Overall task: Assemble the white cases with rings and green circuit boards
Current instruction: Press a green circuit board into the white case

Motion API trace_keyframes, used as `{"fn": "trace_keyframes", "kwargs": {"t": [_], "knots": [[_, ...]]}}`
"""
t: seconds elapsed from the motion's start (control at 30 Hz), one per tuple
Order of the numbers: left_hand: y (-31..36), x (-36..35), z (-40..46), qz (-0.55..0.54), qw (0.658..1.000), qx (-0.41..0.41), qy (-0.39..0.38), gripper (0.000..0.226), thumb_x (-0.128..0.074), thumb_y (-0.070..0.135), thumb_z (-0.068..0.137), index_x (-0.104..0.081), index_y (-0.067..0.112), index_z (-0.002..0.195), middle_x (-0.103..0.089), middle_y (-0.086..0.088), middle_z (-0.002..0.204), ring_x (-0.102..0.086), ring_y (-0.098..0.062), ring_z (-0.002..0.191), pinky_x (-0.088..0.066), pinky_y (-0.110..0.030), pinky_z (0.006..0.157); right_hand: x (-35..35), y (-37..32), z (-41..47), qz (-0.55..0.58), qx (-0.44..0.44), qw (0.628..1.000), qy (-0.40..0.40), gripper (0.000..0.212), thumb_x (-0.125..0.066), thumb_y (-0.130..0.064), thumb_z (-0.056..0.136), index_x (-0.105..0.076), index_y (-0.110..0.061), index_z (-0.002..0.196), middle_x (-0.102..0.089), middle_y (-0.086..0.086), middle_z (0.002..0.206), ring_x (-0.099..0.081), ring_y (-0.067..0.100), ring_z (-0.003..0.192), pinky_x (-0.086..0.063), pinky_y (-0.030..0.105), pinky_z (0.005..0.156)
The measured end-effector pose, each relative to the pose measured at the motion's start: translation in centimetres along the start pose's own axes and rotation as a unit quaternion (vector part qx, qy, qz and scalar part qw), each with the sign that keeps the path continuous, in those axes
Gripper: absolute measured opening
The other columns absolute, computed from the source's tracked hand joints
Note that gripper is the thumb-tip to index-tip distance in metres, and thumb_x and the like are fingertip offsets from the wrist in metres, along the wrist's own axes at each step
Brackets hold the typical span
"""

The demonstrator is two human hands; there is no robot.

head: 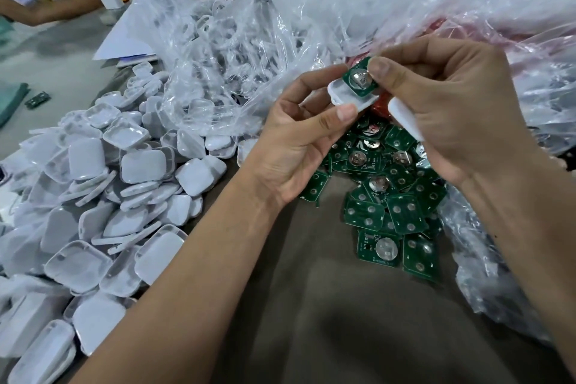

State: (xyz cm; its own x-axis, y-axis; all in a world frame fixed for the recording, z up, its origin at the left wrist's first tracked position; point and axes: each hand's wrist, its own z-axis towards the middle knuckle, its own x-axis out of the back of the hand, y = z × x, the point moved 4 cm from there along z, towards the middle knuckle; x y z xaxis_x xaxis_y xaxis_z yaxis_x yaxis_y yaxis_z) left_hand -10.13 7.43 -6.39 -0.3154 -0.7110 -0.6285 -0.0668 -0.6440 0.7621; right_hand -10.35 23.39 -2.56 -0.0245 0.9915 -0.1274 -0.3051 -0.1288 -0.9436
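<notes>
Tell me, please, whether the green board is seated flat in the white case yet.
Not yet. The green board sits tilted, its upper corner overhanging the white case, pinched by the right hand.

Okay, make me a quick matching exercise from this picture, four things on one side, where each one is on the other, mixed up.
Things:
1. white case half
2. green circuit board
3. pile of white cases
4. loose circuit boards

Places:
A. heaped on the table's left side
B. pinched by the right hand
C. gripped in the left hand
D. spread on the table under the hands

Pairs: 1-C, 2-B, 3-A, 4-D
</notes>
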Motion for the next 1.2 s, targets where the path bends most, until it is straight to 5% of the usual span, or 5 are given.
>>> {"fn": "trace_keyframes", "kwargs": {"t": [0.1, 0.27, 0.6, 1.2], "knots": [[-0.15, -0.07, 0.04, 0.031, 0.999, -0.02, 0.008, 0.039, -0.062, -0.017, 0.079, -0.066, 0.008, 0.109, -0.07, -0.013, 0.113, -0.064, -0.03, 0.113, -0.046, -0.048, 0.112, 0.18, -0.27, -0.14, -0.033, 0.027, 0.999, 0.007, 0.008, -0.085, -0.013, 0.085, -0.079, -0.016, 0.088, -0.079, -0.003, 0.078, -0.074, 0.011, 0.07, -0.056, 0.024, 0.062], [-0.02, -0.24, 0.04, 0.039, 0.999, -0.038, 0.003, 0.042, -0.061, -0.021, 0.077, -0.063, 0.005, 0.109, -0.074, -0.008, 0.107, -0.07, -0.021, 0.103, -0.057, -0.032, 0.096, -0.29, -0.69, -0.28, -0.076, 0.063, 0.995, -0.001, 0.012, -0.086, -0.013, 0.084, -0.079, -0.021, 0.089, -0.081, -0.004, 0.085, -0.079, 0.018, 0.079, -0.062, 0.03, 0.071], [-0.08, 0.01, 0.21, 0.047, 0.998, -0.043, -0.003, 0.042, -0.063, -0.018, 0.078, -0.063, 0.006, 0.112, -0.072, -0.009, 0.111, -0.069, -0.021, 0.105, -0.057, -0.032, 0.095, -0.29, -0.44, -0.13, -0.083, 0.076, 0.994, -0.007, 0.011, -0.086, -0.015, 0.084, -0.08, -0.02, 0.091, -0.081, 0.003, 0.088, -0.079, 0.026, 0.083, -0.065, 0.048, 0.079], [0.01, 0.01, 0.04, 0.057, 0.997, -0.046, -0.005, 0.043, -0.063, -0.02, 0.077, -0.061, 0.004, 0.113, -0.07, -0.01, 0.116, -0.069, -0.021, 0.106, -0.056, -0.033, 0.098, -0.07, -0.29, -0.16, -0.158, 0.081, 0.984, -0.009, 0.021, -0.091, -0.022, 0.08, -0.079, -0.011, 0.095, -0.078, -0.001, 0.081, -0.073, 0.012, 0.068, -0.061, 0.029, 0.066]]}}
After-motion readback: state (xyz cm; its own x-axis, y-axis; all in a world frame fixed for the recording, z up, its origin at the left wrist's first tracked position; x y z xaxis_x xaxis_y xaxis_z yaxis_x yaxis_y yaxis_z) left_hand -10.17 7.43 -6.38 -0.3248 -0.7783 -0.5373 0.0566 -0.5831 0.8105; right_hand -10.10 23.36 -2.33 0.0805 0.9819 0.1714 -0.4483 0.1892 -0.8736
